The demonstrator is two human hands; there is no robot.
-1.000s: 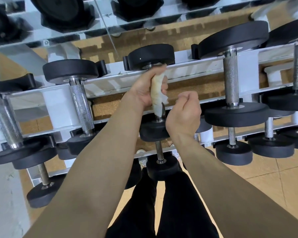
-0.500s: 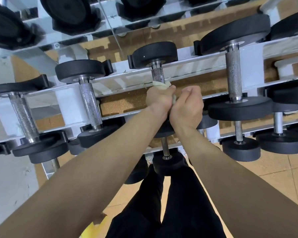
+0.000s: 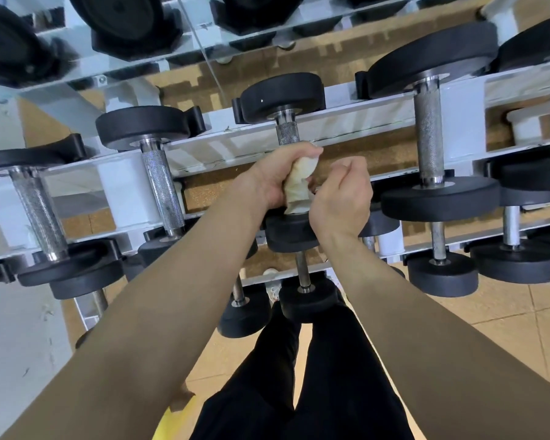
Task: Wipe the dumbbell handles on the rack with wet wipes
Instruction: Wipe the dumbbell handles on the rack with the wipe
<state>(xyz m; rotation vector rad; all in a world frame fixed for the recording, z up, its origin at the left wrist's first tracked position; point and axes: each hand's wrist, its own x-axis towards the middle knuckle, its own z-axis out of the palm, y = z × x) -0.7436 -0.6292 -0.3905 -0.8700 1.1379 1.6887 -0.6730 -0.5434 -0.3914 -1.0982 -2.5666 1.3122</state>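
One wet wipe (image 3: pixel 297 185), soft and limp, is wrapping the knurled handle (image 3: pixel 287 132); my left hand (image 3: pixel 275 179) is clamping it there, my right hand (image 3: pixel 346 192) curling shut beside it, seemingly empty.

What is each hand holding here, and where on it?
Left hand grips the wet wipe wrapped around the dumbbell handle, lower part. Right hand is curled beside it; its hold cannot be told.

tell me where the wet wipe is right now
In the head view the wet wipe sits centre frame, wrapped round the middle dumbbell's handle and gripped by the left hand, with the curled right hand just beside it.
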